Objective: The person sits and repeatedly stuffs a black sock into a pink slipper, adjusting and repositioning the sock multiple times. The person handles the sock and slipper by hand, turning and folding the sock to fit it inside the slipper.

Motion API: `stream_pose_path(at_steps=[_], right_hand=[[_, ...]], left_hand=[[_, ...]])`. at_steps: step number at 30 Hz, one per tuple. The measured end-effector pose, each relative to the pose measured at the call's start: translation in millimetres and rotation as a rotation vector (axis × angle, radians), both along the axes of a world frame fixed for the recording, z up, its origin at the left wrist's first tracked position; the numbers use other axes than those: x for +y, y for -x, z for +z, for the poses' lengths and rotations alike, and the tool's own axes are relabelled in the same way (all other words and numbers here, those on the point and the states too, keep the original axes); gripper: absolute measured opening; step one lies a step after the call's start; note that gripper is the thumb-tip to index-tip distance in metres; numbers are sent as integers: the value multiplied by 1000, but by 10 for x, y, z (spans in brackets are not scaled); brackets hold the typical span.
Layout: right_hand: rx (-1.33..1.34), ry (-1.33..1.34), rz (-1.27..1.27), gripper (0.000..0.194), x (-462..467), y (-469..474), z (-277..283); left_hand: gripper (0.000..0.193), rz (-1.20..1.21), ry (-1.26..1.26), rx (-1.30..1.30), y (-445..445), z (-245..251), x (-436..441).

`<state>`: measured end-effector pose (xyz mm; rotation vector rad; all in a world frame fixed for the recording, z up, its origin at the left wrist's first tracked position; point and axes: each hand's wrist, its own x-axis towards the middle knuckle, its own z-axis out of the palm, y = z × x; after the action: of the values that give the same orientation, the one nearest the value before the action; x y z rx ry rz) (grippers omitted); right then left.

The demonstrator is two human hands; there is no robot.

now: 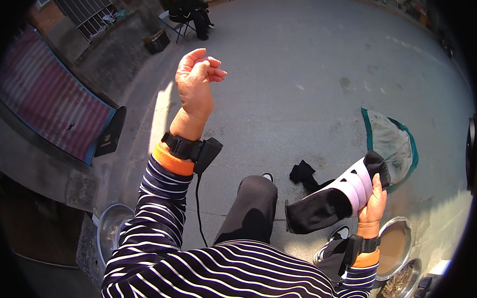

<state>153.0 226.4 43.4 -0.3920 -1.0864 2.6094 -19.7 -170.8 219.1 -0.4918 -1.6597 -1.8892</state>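
My right hand (372, 205) grips a white or pale lilac slotted cylinder (356, 188), with black fabric (319, 211) sticking out at its lower left end and a black bunch (377, 165) at its upper right end. My left hand (199, 78) is raised at the upper left, well away from the cylinder, fingers curled loosely with nothing seen in them. Behind the cylinder a black cloth (303, 175) lies crumpled on the grey ground. A pale cloth with green edging (392, 140) lies just past the cylinder's upper end and is partly hidden by it.
A basin of brown water (394, 245) and a metal bowl of brownish pieces (403, 283) stand at the lower right. Another metal basin (109, 227) is at the lower left. A striped sheet (59, 99) lies left. A seated person (194, 11) is at the top, beside a black planter (157, 41).
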Motion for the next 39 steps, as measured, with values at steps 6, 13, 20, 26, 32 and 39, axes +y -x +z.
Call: stream_pose_path(at_steps=[6, 13, 20, 26, 32, 39], right_hand=[[52, 127, 26, 35, -80, -411, -36], [18, 12, -49, 35, 101, -395, -262], [30, -41, -86, 35, 135, -337, -306], [-29, -68, -130, 34, 138, -294, -323], [-24, -68, -144, 33, 148, -258, -343], [-33, -124, -146, 33, 150, -259, -323]], left_hand=[[31, -254, 386, -542, -820, -1085, 381], [26, -182, 1217, -201, -1478, -1909, 515], [24, -152, 1282, -278, -1444, -1874, 572], [25, -140, 1289, -289, -1458, -1863, 591], [25, -147, 1298, -309, -1434, -1855, 597], [24, -126, 1302, -302, -1435, -1857, 599]])
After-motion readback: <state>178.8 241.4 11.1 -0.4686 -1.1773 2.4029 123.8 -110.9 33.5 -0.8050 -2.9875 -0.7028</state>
